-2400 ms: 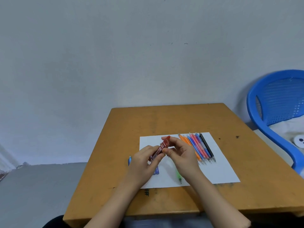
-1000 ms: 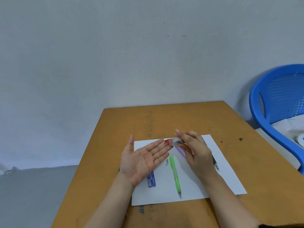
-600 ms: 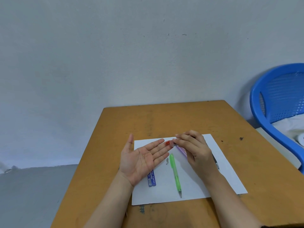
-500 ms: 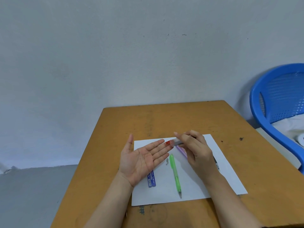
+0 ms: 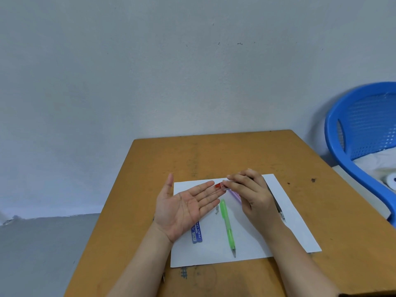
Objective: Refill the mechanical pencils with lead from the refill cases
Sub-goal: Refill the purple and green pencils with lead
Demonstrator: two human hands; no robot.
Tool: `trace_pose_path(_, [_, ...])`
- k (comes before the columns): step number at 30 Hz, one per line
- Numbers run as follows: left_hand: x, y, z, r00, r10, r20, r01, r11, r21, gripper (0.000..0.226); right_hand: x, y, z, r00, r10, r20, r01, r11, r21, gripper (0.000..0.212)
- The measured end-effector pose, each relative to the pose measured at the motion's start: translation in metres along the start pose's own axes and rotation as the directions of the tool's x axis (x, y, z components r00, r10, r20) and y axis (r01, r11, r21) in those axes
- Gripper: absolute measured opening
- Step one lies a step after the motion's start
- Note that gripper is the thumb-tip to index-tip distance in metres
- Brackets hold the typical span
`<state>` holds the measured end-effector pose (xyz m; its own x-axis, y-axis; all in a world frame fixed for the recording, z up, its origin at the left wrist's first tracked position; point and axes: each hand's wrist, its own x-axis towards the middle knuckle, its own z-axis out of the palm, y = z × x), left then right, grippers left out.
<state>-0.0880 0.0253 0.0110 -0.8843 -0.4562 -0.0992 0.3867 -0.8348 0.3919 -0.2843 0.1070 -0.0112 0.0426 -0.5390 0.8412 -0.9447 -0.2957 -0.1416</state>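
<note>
Head view, nearest first: a white sheet of paper [image 5: 252, 243] lies on a brown table [image 5: 214, 155], and on it a green pencil [image 5: 227, 226] lies lengthwise with its tip toward the person. Just left of it a blue lead case [image 5: 197, 232] lies flat, its far end hidden under the left hand [image 5: 184, 209], which is held palm up above the sheet with fingers straight and spread. The right hand [image 5: 255, 196] pinches a red lead case [image 5: 220, 186] between thumb and fingertips, its red end close to the left fingertips; contact cannot be told. A purple pencil [image 5: 235, 195] shows partly beneath the right hand. Farther right stands a blue chair [image 5: 342, 151], and a pale wall [image 5: 192, 71] rises behind the table
</note>
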Motion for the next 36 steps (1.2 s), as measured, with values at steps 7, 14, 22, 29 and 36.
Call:
trace_pose_path(7, [-0.002, -0.002, 0.009, 1.0, -0.001, -0.028, 0.003, 0.999, 0.046, 0.091, 0.001, -0.002, 0.0, 0.999, 0.034, -0.007, -0.034, 0.999, 0.025, 0.026])
trace_pose_path(14, [-0.003, -0.008, 0.02, 0.987, 0.0, -0.161, 0.045, 0.961, 0.274, 0.057, -0.001, -0.003, 0.0, 0.999, 0.043, -0.002, -0.043, 0.999, 0.029, 0.027])
trace_pose_path(22, [-0.004, -0.01, 0.02, 0.969, 0.054, -0.241, 0.064, 0.888, 0.456, 0.035, 0.001, -0.007, -0.002, 0.999, 0.032, -0.016, -0.031, 0.999, 0.044, 0.026])
trace_pose_path(29, [-0.003, -0.011, 0.02, 0.965, 0.076, -0.252, 0.053, 0.881, 0.471, 0.028, 0.0, -0.007, -0.002, 1.0, 0.015, -0.013, -0.014, 0.998, 0.066, 0.025])
trace_pose_path(36, [-0.004, -0.012, 0.023, 0.959, 0.117, -0.257, 0.021, 0.878, 0.479, 0.035, 0.001, -0.008, -0.001, 0.999, 0.032, -0.035, -0.029, 0.995, 0.095, 0.025])
